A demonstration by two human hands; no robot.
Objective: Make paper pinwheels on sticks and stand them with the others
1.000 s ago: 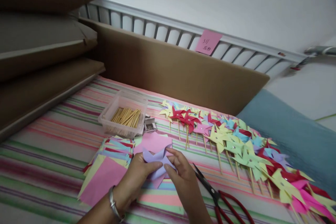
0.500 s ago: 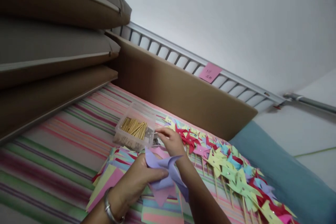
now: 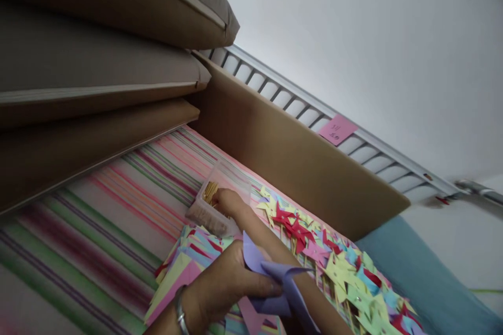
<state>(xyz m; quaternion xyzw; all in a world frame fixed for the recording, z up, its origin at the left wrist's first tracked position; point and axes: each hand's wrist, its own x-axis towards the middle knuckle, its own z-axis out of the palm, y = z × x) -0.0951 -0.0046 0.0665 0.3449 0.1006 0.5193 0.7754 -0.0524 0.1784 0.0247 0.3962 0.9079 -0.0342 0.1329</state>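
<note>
Striped cloth (image 3: pixel 129 209) carries the work. Lilac pinwheel (image 3: pixel 291 289): folded, no stick visible, pinched in my left hand (image 3: pixel 231 282). My right hand (image 3: pixel 231 202) is at the box (image 3: pixel 204 215) of sticks (image 3: pixel 210 191), grip hidden. Rightward, mounted pinwheels (image 3: pixel 338 272) appear done; flat paper (image 3: pixel 175 273) remains.

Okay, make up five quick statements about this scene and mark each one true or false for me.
1. The left hand holds purple paper. True.
2. A bracelet is on the left wrist. True.
3. The right hand touches the pink note. False: it is at the sticks in the plastic box.
4. The pinwheels are all one colour. False: red, yellow and green ones show.
5. The pink note is against the radiator. True.
</note>
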